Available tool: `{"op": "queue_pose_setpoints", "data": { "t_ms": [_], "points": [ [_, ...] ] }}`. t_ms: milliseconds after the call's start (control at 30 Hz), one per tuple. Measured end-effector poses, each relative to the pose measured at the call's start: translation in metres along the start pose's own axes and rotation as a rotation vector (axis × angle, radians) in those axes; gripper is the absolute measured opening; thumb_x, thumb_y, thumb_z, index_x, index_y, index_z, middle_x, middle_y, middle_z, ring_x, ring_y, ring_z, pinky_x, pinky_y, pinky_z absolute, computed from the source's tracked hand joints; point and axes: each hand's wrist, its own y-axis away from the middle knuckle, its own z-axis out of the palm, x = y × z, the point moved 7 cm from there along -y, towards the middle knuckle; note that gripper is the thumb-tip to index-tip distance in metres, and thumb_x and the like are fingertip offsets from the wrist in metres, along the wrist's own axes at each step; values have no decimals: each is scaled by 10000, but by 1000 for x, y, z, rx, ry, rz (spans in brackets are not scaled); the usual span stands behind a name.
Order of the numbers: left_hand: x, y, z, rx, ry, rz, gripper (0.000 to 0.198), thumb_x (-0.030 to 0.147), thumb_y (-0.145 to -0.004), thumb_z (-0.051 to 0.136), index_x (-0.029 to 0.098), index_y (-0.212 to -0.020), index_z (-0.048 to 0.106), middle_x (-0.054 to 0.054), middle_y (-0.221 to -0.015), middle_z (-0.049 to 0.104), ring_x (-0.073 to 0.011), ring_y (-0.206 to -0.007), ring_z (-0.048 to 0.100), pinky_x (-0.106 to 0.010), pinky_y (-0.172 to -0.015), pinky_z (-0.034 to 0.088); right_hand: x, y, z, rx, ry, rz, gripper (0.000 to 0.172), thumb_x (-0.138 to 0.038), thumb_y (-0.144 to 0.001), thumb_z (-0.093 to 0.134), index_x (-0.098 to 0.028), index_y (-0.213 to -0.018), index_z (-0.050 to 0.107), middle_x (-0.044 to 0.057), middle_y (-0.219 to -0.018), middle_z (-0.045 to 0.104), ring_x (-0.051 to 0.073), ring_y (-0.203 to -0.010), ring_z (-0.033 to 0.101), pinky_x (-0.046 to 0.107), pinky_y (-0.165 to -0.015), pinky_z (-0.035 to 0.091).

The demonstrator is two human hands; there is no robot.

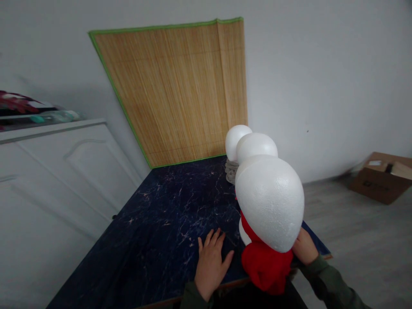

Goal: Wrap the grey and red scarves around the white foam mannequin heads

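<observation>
A white foam mannequin head (pixel 270 201) stands near the table's front right edge, its crown towards me. Bunched red cloth, seemingly a scarf (pixel 267 266), wraps its neck and hangs over the front edge. To the right of the head, my right hand (pixel 305 247) is curled against the red scarf, its fingertips hidden behind the foam and fabric. My left hand (pixel 210 264) lies flat on the dark blue marbled table (pixel 167 214), fingers spread, left of the scarf and holding nothing.
Behind stand a second foam head (pixel 257 145) and a third foam head (pixel 236 139), with a grey knitted piece (pixel 231 171) below. A bamboo mat (pixel 174 94) hangs on the wall. White cabinets (pixel 64 180) border the left; a cardboard box (pixel 380 178) sits on the floor at right.
</observation>
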Motion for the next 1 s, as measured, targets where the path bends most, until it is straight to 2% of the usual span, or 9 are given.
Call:
{"op": "queue_pose_setpoints", "data": {
  "t_ms": [133,267,367,567,733,867,1000],
  "points": [
    [-2,-1,2,13,2,-21,476,323,-763,497,246,-1229,435,-43,-1334,417,-264,-1263,281,-569,-1031,116,-1,-1,0,-5,-3,6,314,-246,-742,379,-151,-914,625,111,-909,654,244,-837,596,343,-739,480],
    [-2,0,1,13,24,-23,585,341,-782,471,222,-1326,293,-58,-1346,399,-259,-1268,273,-556,-1036,121,-2,-1,0,5,-3,5,312,-247,-736,377,-149,-891,629,110,-896,656,243,-831,597,342,-733,481],
    [0,0,-2,6,30,-13,570,391,-829,395,206,-1348,248,-75,-1351,391,-264,-1269,270,-555,-1030,139,-1,-1,0,22,5,1,310,-243,-728,378,-140,-868,635,119,-882,656,248,-805,600,351,-719,481],
    [1,1,-4,-10,43,-6,513,414,-868,291,216,-1342,264,-61,-1361,378,-249,-1277,259,-552,-1035,127,2,0,1,13,2,1,302,-246,-731,389,-140,-875,632,126,-927,650,253,-832,596,358,-740,475],
    [-1,-1,1,-6,32,-18,634,365,-768,490,248,-1344,252,-42,-1365,374,-263,-1277,255,-557,-1035,115,4,0,2,1,12,18,321,-255,-738,374,-149,-906,626,110,-936,649,246,-860,588,356,-758,469],
    [-3,-1,2,-5,44,-32,669,334,-740,521,234,-1345,257,-61,-1356,384,-268,-1270,268,-554,-1036,111,7,1,2,13,20,33,327,-264,-738,377,-137,-906,628,115,-928,650,248,-856,592,352,-743,475],
    [0,-1,-2,-1,42,-18,515,331,-749,524,287,-1250,415,-43,-1399,310,-270,-1270,270,-573,-1025,113,7,1,2,15,11,21,326,-254,-740,382,-136,-923,625,116,-942,647,252,-871,589,359,-755,473]
  ]
}}
